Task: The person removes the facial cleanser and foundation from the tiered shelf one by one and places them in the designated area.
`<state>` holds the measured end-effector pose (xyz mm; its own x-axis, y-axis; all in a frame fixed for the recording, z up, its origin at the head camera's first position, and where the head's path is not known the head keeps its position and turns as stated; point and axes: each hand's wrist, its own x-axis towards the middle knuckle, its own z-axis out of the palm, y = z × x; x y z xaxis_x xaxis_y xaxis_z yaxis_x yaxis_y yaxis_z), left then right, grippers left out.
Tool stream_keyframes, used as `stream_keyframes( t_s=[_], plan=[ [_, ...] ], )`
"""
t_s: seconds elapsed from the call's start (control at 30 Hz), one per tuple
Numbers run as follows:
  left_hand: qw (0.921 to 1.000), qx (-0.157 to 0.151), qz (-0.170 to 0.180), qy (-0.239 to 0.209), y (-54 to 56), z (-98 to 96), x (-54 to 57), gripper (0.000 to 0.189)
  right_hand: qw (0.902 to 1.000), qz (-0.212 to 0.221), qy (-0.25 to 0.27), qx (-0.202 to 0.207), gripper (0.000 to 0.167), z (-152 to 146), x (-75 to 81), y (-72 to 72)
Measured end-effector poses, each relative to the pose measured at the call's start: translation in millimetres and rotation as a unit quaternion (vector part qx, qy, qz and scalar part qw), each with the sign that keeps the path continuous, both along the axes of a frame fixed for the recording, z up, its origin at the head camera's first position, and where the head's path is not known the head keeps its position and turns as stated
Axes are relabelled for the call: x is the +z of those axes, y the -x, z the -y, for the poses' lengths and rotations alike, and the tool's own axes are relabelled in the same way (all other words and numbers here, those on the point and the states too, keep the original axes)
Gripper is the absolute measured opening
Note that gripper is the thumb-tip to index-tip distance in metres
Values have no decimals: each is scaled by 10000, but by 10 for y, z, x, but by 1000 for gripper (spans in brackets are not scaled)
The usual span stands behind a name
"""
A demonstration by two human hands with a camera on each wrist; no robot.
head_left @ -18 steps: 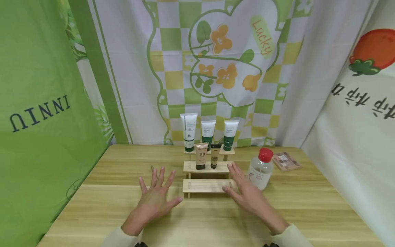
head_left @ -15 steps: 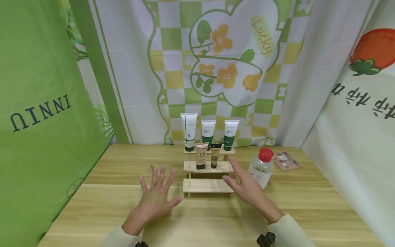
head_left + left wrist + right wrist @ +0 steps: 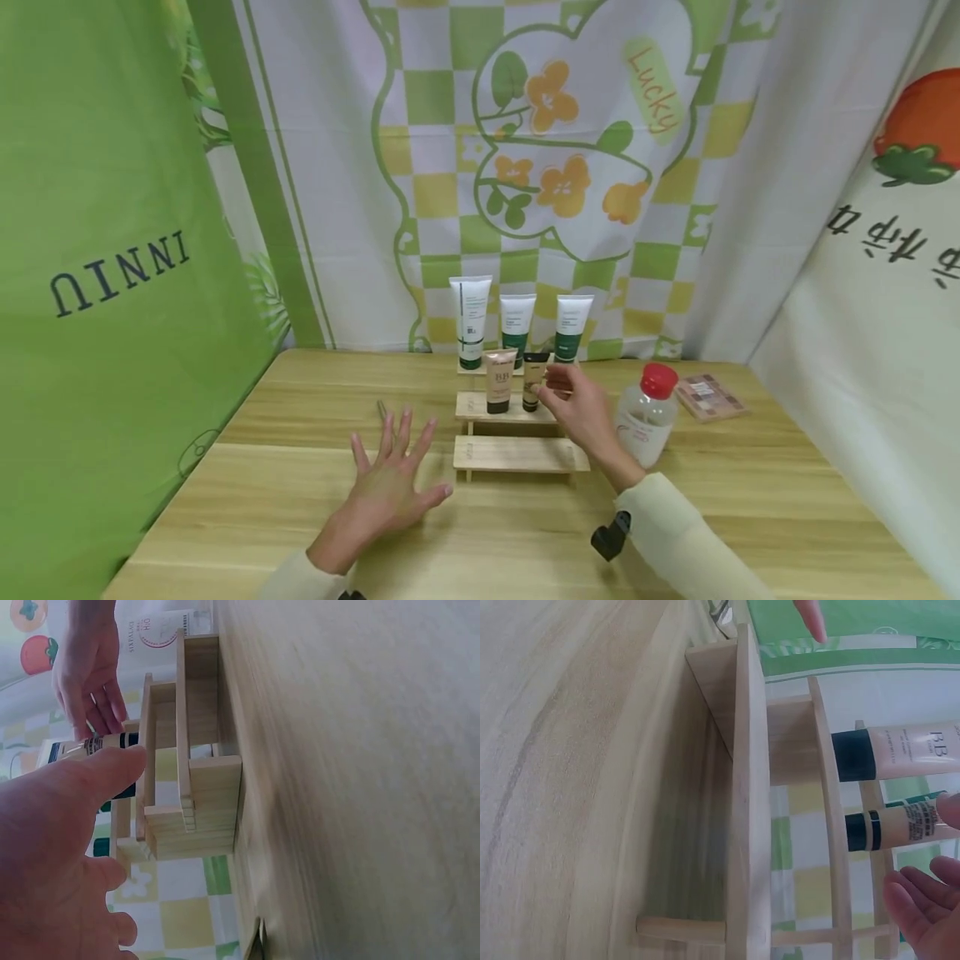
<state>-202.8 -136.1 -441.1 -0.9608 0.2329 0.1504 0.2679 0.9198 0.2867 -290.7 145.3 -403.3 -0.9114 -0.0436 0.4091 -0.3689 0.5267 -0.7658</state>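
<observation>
A three-step wooden stand [image 3: 517, 454] stands on the table. On its middle step are a pink BB cream tube [image 3: 498, 383] and a smaller beige tube with black ends [image 3: 530, 379]. My right hand [image 3: 588, 412] is at the small tube, its thumb overlapping the tube's front. In the right wrist view, the fingers [image 3: 911, 896] are loosely bent and apart from that tube [image 3: 900, 827]. My left hand [image 3: 390, 496] is left of the stand, fingers spread, holding nothing.
Three white-and-green tubes line the top step, one the tall tube [image 3: 471, 321]. Right of the stand are a red-capped bottle [image 3: 647, 425] and a makeup palette [image 3: 711, 397]. A slim metal implement [image 3: 381, 409] lies beyond my left fingers. Cloth curtains [image 3: 337, 208] surround the table.
My right hand has moved forward and left from the stand's right side to the small beige tube, its fingers bending. My left hand stays spread. The head view has shifted slightly.
</observation>
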Motion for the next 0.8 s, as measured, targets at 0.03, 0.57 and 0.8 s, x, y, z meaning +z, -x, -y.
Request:
stream_keyframes(
  t_s=[0.03, 0.57, 0.8],
  plan=[
    [10000, -22, -27, -20, 12, -4, -4, 89, 10000, -21, -28, -24, 41, 4, 2, 11],
    [9797, -979, 844, -1534, 627, -203, -72, 80, 9995, -107, -292, -82, 25, 54, -37, 61],
    [9799, -1076, 994, -1353, 702, -198, -219, 79, 9990, -208, -383, -11, 20, 110, -92, 40]
  ],
)
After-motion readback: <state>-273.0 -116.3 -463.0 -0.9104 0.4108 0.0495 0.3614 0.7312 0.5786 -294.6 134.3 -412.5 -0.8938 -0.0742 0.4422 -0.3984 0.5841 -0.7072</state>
